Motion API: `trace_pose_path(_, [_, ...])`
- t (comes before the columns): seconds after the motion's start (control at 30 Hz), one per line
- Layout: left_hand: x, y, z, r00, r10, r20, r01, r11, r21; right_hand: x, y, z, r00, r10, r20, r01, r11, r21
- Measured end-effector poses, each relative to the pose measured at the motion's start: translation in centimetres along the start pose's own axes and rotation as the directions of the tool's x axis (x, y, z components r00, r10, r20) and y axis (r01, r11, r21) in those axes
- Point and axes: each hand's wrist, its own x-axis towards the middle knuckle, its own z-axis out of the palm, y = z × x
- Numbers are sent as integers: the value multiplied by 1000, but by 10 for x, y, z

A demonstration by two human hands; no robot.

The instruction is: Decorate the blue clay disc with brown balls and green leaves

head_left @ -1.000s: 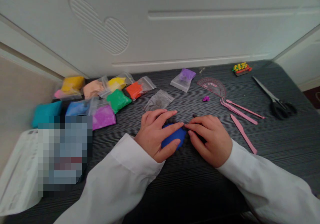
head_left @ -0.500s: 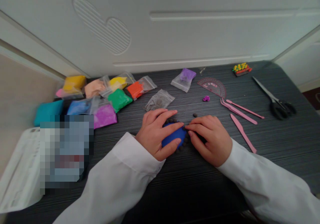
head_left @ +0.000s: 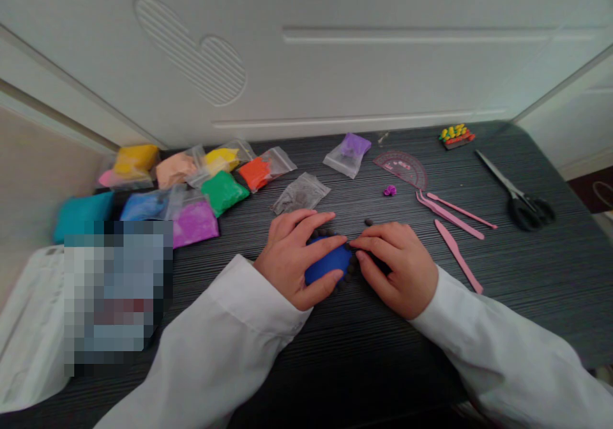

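A blue clay disc (head_left: 330, 263) edged with several small dark clay balls lies on the table before me. My left hand (head_left: 297, 260) spreads across it, thumb and fingers resting on its top and edges, holding it in place. At the disc's upper right rim, my right hand (head_left: 395, 266) has its fingertips close together on a small dark ball, partly hidden by them. Just beyond the right fingers lies a loose dark clay piece (head_left: 368, 222). Behind my left hand is a clear bag with dark clay (head_left: 301, 194).
Several bags of coloured clay, including a green one (head_left: 223, 193), cover the back left. To the right lie a protractor (head_left: 401, 167), pink tweezers (head_left: 450, 215), a pink knife tool (head_left: 458, 255) and scissors (head_left: 520, 199). A small yellow-and-red clay model (head_left: 456, 136) sits at the back.
The camera view has shifted slightly to the right. Both hands keep nearly the same pose at the blue disc, with the right fingertips still at its rim.
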Motion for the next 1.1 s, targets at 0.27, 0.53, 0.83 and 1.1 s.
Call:
trace_pose_path(0.27, [0, 0, 1, 1000, 2, -25, -2, 1000, 2, -1, 0, 0, 1000, 14, -9, -14, 1000, 10])
trace_pose_path(0.53, [0, 0, 0, 1000, -4, -13, 4, 1000, 2, -1, -1, -1, 1000, -6, 2, 6, 1000, 1])
trace_pose_path(0.83, [-1, -2, 2, 995, 3, -101, -3, 1000, 2, -1, 0, -1, 1000, -8, 22, 8, 1000, -12])
trace_pose_path(1.1, [0, 1, -1, 998, -6, -67, 9, 999, 37, 0, -2, 1, 998, 6, 64, -3, 998, -55])
